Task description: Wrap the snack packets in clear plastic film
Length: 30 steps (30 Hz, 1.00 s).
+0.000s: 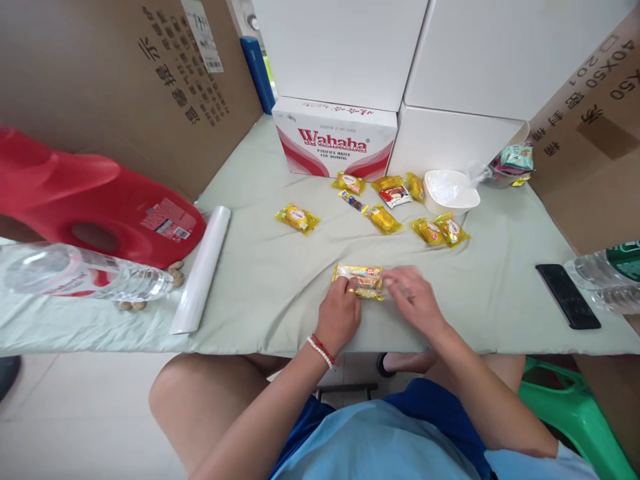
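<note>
A yellow, partly clear snack packet [369, 279] lies on the cloth-covered table in front of me. My left hand [341, 311] is closed on its left end, with the thumb on top. At the packet's right end, my right hand [416, 299] is slightly blurred, its fingers pinched on the clear wrapper edge. Beyond my hands lie several yellow wrapped snacks, among them a single packet [297, 218] and a packet [384, 219] nearer the middle. A red and white packet [395, 195] and a thin blue stick packet [353, 201] lie among them.
A white bowl [450, 192] stands behind the snacks, before white boxes and a Wahaha carton [336, 141]. Left are a red jug [115, 200], a water bottle [90, 273], a white roll [203, 270] and nuts [176, 273]. A phone [568, 297] and bottles [607, 273] lie right.
</note>
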Motion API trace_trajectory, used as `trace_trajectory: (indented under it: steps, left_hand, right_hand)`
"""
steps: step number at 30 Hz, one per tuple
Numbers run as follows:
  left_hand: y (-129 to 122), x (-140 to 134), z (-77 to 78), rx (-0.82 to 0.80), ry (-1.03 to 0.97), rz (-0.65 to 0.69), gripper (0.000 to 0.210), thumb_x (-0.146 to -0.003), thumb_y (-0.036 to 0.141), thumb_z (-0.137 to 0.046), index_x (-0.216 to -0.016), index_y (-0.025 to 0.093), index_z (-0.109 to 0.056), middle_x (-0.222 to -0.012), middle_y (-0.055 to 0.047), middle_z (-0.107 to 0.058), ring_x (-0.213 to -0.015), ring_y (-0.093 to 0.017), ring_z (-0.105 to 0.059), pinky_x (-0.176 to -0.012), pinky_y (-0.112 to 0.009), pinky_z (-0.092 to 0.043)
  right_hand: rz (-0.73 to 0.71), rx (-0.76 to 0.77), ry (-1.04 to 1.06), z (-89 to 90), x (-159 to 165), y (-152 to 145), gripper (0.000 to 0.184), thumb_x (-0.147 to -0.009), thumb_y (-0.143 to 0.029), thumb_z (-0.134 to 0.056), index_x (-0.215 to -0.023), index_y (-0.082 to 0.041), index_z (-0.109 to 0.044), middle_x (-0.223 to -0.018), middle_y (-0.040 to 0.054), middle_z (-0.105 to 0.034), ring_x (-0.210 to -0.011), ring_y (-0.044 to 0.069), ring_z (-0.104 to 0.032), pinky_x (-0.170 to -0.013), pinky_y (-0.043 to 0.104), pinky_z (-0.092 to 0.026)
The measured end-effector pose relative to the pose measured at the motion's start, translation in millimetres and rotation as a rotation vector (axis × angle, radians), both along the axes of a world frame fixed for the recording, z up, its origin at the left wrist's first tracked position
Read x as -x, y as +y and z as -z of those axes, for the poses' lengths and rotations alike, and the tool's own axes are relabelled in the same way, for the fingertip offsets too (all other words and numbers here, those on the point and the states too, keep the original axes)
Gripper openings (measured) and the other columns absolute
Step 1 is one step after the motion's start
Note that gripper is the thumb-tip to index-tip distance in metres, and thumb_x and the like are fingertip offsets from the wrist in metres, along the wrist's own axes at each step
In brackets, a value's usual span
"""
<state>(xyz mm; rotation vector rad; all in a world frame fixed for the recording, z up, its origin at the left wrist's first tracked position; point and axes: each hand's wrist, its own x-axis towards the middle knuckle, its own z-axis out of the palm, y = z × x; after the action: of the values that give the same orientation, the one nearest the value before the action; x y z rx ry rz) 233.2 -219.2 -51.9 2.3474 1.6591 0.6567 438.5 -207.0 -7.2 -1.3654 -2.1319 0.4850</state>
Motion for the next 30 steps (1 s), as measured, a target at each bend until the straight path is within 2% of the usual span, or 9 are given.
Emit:
trace_trajectory:
  steps: [2,4,8,13,17,21,24,27,30]
  left_hand:
    - [-8,-3,6.1,-0.054,0.081,0.026,0.047,-0.096,0.011,-0.049,-0.142,0.009,-0.057,-0.123,-0.019,-0.065,-0.114,-0.031,-0.063,-0.098,-0.044,-0.056]
    - [-14,-6,10.5,-0.091,0.147,0.03,0.052,-0.097,0.011,-0.049,-0.148,0.006,-0.051,-0.13,-0.022,-0.063,-0.118,-0.032,-0.061,-0.1,-0.046,-0.055]
    - [-16,-9,14.6,-0.088,0.21,0.027,0.054,-0.099,0.012,-0.048,-0.152,0.003,-0.047,-0.135,-0.024,-0.062,-0.117,-0.032,-0.061,-0.094,-0.044,-0.055]
    - [-15,-10,14.3,-0.06,0.232,0.035,0.055,-0.1,0.012,-0.046,-0.154,0.002,-0.045,-0.135,-0.025,-0.061,-0.115,-0.032,-0.061,-0.089,-0.044,-0.056]
    - [-14,-13,14.4,-0.029,0.203,0.042,0.052,-0.101,0.011,-0.042,-0.152,0.002,-0.047,-0.135,-0.025,-0.063,-0.116,-0.033,-0.062,-0.091,-0.047,-0.057]
    - [-18,-5,11.2,0.01,-0.019,0.084,0.051,-0.097,0.01,-0.045,-0.147,0.005,-0.053,-0.146,-0.025,-0.058,-0.132,-0.035,-0.058,-0.109,-0.054,-0.053]
    - [-22,15,4.2,0.054,-0.3,0.156,0.042,-0.095,0.013,-0.05,-0.134,0.016,-0.065,-0.147,-0.018,-0.059,-0.136,-0.03,-0.057,-0.115,-0.05,-0.052]
    - [-14,32,-2.4,0.067,-0.452,-0.132,0.034,-0.101,0.02,-0.044,-0.122,0.021,-0.071,-0.123,-0.012,-0.068,-0.118,-0.026,-0.065,-0.109,-0.046,-0.054]
    - [6,33,-5.3,0.086,-0.321,-0.4,0.033,-0.1,0.034,-0.055,-0.122,0.015,-0.072,-0.118,-0.017,-0.065,-0.117,-0.033,-0.061,-0.108,-0.054,-0.051]
  right_hand:
    - [0.324,-0.001,-0.1,8.0,-11,0,0.044,-0.109,-0.044,-0.046,-0.138,-0.017,-0.065,-0.123,0.0174,-0.071,-0.12,0.032,-0.057,-0.107,0.05,-0.046]
    - [0.417,0.092,-0.262,17.2,-18,-3,0.05,-0.105,-0.05,-0.053,-0.136,-0.014,-0.065,-0.119,0.0199,-0.071,-0.117,0.036,-0.057,-0.102,0.051,-0.047]
    - [0.351,0.199,-0.309,19.2,-23,-9,0.027,-0.103,-0.038,-0.054,-0.104,-0.018,-0.073,-0.099,0.0135,-0.069,-0.099,0.031,-0.061,-0.09,0.04,-0.05]
    - [0.271,0.134,-0.138,-7.9,2,5,0.023,-0.104,-0.031,-0.05,-0.108,-0.022,-0.07,-0.1,0.0084,-0.07,-0.093,0.024,-0.066,-0.085,0.033,-0.048]
    - [0.112,0.245,-0.307,-17.8,52,26,0.018,-0.103,-0.022,-0.049,-0.101,-0.02,-0.067,-0.105,0.01,-0.073,-0.098,0.023,-0.066,-0.085,0.031,-0.046]
    - [0.111,0.319,-0.435,-14.3,81,31,0.022,-0.109,-0.024,-0.042,-0.111,-0.018,-0.063,-0.112,0.0131,-0.07,-0.1,0.025,-0.065,-0.082,0.031,-0.046]
    - [0.108,0.322,-0.457,-9.6,82,25,0.024,-0.111,-0.025,-0.039,-0.116,-0.017,-0.061,-0.117,0.0144,-0.066,-0.1,0.026,-0.063,-0.08,0.032,-0.046]
    - [0.1,0.324,-0.488,-4.3,80,18,0.023,-0.109,-0.018,-0.038,-0.117,-0.016,-0.06,-0.121,0.0156,-0.062,-0.097,0.026,-0.062,-0.077,0.033,-0.045]
    - [0.094,0.285,-0.46,-0.2,82,16,0.024,-0.107,-0.015,-0.038,-0.114,-0.018,-0.061,-0.118,0.015,-0.063,-0.096,0.025,-0.061,-0.078,0.032,-0.046]
